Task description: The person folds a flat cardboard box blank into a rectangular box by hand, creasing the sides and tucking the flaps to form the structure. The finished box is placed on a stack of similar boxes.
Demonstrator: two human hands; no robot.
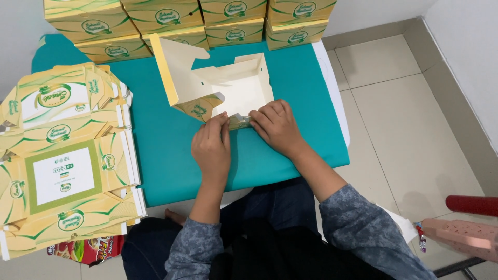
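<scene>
- The left hand [211,147] and right hand [276,126] lie side by side on the teal table cover [171,150], fingers pointing away from the person.
- Both hands press fingertips down on the near flap of the half-folded snack box [228,91]; neither hand is closed round it, the fingers are flat and pinching the flap edge.
- The box sits just beyond the hands, its open tray facing up, its lid standing tilted at the left, its long axis running left to right.
- It is pale yellow outside with green swirls, cream inside.
- Left of the box lies a stack of flat unfolded cartons [65,155].
- Beyond the box, folded boxes [187,21] stand in stacked rows.
</scene>
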